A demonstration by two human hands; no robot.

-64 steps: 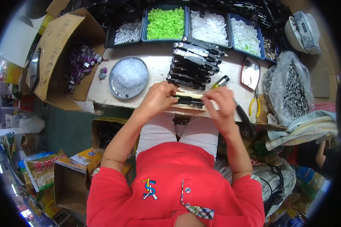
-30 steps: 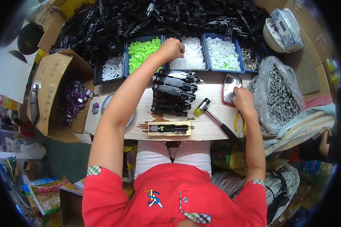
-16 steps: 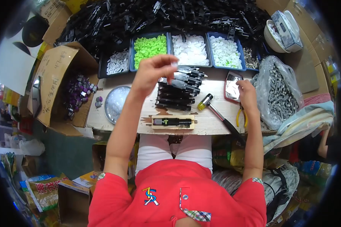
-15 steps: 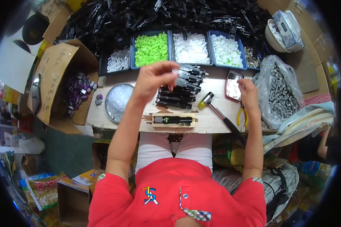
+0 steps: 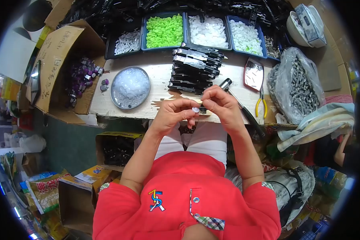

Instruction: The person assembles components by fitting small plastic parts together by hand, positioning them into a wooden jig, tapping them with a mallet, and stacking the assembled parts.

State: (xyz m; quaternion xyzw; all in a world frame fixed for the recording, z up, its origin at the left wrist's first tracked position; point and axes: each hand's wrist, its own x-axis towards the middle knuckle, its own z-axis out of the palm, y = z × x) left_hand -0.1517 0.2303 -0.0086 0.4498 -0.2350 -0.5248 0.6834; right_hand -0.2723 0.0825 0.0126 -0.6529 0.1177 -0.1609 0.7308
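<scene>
Over the table's front edge my two hands are close together. My left hand (image 5: 169, 116) pinches a small white plastic piece (image 5: 195, 109) between thumb and fingertips. Just to its right, the thumb and fingers of my right hand (image 5: 225, 107) are pressed together; whatever they may hold is too small to make out. Below the fingers, the wooden holder with its black part is mostly covered by my hands. Behind them lies a stack of black plastic assemblies (image 5: 194, 70). A hammer (image 5: 238, 100) rests beside my right hand, its head partly hidden.
Blue trays hold green caps (image 5: 164, 32) and white pieces (image 5: 208, 32). At left are a round dish (image 5: 130, 88) and a carton (image 5: 54, 76) of purple parts. To the right lie a red-rimmed tray (image 5: 254, 74), yellow-handled pliers (image 5: 261, 107) and a bag of grey parts (image 5: 296, 88).
My left hand has come down toward the front edge with the white piece. My right hand has moved left from near the red-rimmed tray to meet it. The view has shifted slightly.
</scene>
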